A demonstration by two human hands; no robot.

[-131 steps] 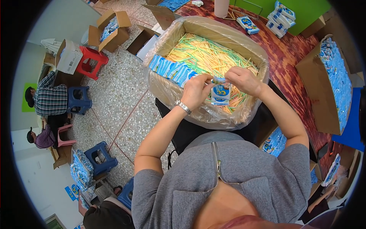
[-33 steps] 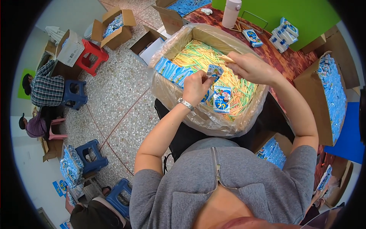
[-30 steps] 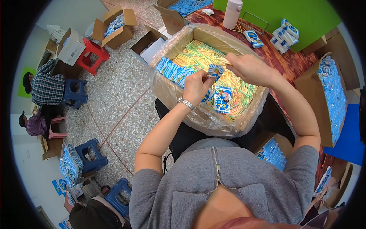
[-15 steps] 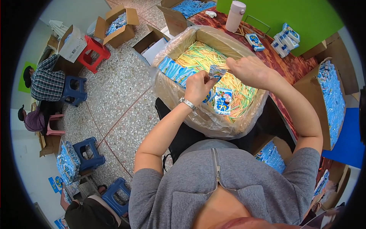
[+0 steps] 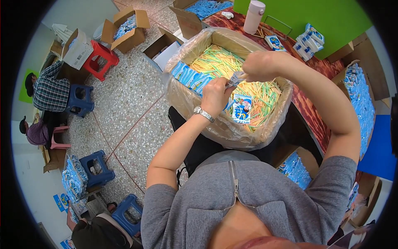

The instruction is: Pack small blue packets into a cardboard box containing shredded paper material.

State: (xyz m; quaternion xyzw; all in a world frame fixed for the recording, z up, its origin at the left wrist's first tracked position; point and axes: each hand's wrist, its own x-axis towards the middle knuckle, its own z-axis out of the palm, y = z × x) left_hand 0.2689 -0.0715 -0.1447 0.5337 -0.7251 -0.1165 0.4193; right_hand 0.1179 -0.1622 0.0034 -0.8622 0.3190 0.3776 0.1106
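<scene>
My left hand point(image 5: 215, 95), with a silver watch on its wrist, pinches a small printed packet point(image 5: 236, 79) above an open carton. My right hand point(image 5: 261, 66) is closed at the packet's upper right end; its fingers hide what they hold. Beneath both hands, the plastic-lined carton point(image 5: 228, 139) is filled with thin pastel sticks point(image 5: 263, 93) in yellow, green and orange. A row of flat blue-and-white packets point(image 5: 188, 79) lies along the carton's left side. One more packet point(image 5: 241, 108) rests face up on the sticks, just below my hands.
A red-patterned table point(image 5: 300, 79) behind the carton bears a pale pink flask point(image 5: 253, 17) and stacked small packs point(image 5: 311, 41). Boxes of blue packets point(image 5: 358, 97) stand at right. Leftward are blue stools point(image 5: 96, 168), a red stool point(image 5: 100, 60) and several people, one in a checked shirt point(image 5: 52, 93).
My right elbow has swung outward and up, and the right hand has turned and shifted slightly at the packet. My left hand keeps its hold on the packet, nearly in place.
</scene>
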